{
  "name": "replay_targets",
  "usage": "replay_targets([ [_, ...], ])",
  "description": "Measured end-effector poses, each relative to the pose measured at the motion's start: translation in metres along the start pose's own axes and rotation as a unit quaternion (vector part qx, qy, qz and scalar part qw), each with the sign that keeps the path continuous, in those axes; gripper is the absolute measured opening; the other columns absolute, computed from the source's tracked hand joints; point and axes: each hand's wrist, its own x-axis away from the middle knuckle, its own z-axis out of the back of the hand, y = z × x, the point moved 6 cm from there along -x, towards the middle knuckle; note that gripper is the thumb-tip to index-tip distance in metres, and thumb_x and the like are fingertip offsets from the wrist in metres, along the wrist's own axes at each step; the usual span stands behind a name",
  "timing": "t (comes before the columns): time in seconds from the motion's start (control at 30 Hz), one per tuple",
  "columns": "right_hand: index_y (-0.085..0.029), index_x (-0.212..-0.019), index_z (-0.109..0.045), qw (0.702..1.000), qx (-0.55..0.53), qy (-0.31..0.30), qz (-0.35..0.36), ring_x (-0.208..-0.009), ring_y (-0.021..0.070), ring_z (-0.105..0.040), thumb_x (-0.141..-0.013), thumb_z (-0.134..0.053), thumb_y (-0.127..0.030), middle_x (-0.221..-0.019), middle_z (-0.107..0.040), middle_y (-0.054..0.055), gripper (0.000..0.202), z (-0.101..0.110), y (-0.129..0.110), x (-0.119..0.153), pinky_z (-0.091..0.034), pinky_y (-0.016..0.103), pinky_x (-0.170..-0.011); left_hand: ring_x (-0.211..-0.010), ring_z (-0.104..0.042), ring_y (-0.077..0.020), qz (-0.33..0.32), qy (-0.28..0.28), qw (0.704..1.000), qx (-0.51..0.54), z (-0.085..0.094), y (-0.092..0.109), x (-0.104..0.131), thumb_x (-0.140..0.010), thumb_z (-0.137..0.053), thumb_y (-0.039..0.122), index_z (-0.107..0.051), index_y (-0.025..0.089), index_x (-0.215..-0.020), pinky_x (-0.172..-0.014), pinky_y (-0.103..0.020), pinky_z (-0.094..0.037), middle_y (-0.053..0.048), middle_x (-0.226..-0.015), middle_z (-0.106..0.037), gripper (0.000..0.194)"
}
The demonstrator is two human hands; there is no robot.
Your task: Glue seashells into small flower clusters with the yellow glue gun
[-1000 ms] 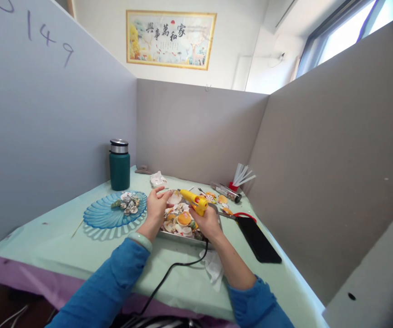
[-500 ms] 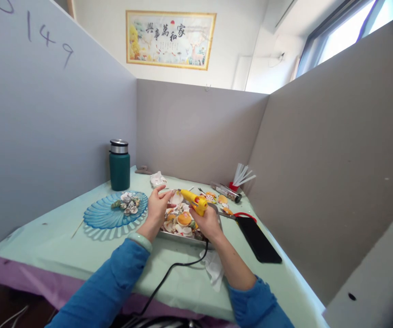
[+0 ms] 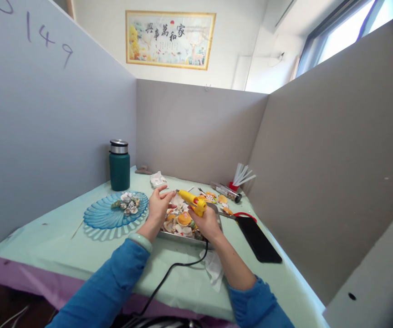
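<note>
One glue gun [image 3: 191, 199], likely light and stiff, points ten o'clock, handle clasped by right grip [image 3: 207, 224]; left grip [image 3: 157, 207] unclear.

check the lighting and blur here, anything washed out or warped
Head view: the window is blown out white, the right edge falls into dark blur, the partitions splay as through a wide lens; the blue plate casts a scalloped shadow; detail at the left hand's fingertips is too small to read.
</note>
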Motion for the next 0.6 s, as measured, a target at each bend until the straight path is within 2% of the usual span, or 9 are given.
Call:
replay_targets([
  [0.43, -0.014, -0.089, -0.069, 1.000, 0.017, -0.013, 0.016, -0.070, 0.0185, -0.062, -0.075, -0.058, -0.030, -0.079, -0.070, 0.005, 0.024, -0.0006, -0.0051, 0.0011, -0.048, 0.026, -0.065, -0.045, -0.062, -0.0124, 0.007, 0.018, 1.000, 0.013, 0.0012, -0.0014, -0.0004, -0.072, -0.067, 0.025, -0.050, 0.014, -0.114, -0.046, -0.025, -0.052, 0.001, -0.071, -0.061, 0.047],
  [0.6, -0.014, -0.089, -0.068, 1.000, 0.015, -0.006, 0.017, -0.069, 0.0183, -0.062, -0.075, -0.056, -0.029, -0.079, -0.070, 0.005, 0.024, 0.0001, -0.0037, 0.0010, -0.048, 0.026, -0.064, -0.045, -0.060, -0.0105, -0.006, 0.023, 1.000, 0.007, 0.0030, 0.0006, 0.0000, -0.072, -0.067, 0.026, -0.050, 0.015, -0.112, -0.048, -0.025, -0.052, 0.003, -0.070, -0.058, 0.045],
])
